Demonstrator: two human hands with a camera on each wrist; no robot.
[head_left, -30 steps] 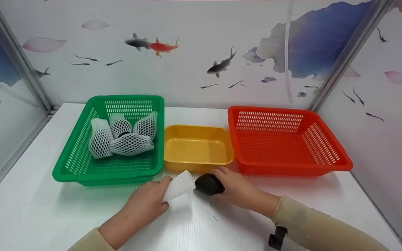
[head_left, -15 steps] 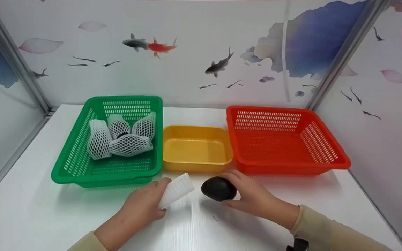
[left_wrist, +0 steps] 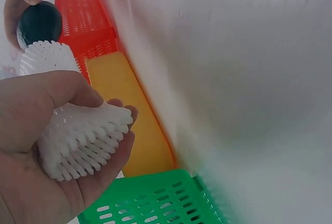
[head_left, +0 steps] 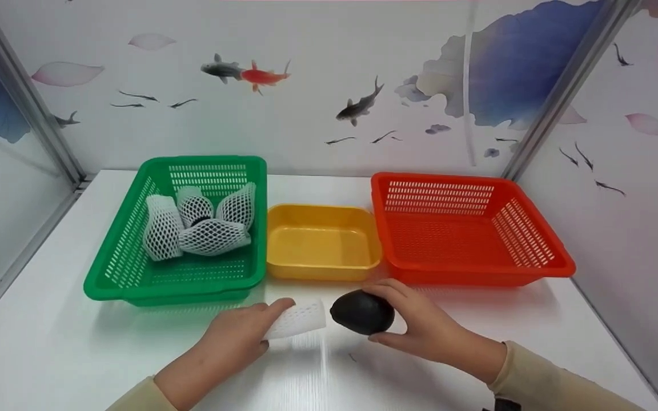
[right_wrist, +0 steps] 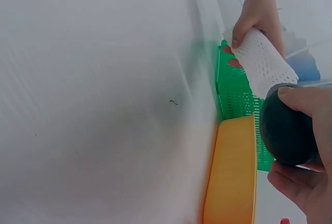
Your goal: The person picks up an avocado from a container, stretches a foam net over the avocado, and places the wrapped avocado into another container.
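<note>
My left hand [head_left: 240, 334] pinches a white foam net sleeve [head_left: 300, 319] between thumb and fingers. In the left wrist view the sleeve [left_wrist: 85, 136] lies flattened across the palm, its scalloped end fanning out. My right hand [head_left: 420, 322] grips a dark, almost black avocado [head_left: 363, 312], thumb below and fingers above. The narrow end of the avocado points at the sleeve's mouth, with a small gap between them in the head view. Both are held in front of the yellow tray [head_left: 324, 268].
On the left, a green basket [head_left: 176, 294] holds several fruits in white net sleeves [head_left: 215, 237]. A red basket [head_left: 477, 274] stands at the right, beside the yellow tray. A small dark scrap [head_left: 352, 357] lies on the white table. Printed panels wall the back and sides.
My right hand has drawn the avocado to the right, away from the sleeve's end. The sleeve in my left hand has swung to lie more level, its free end shifting right.
</note>
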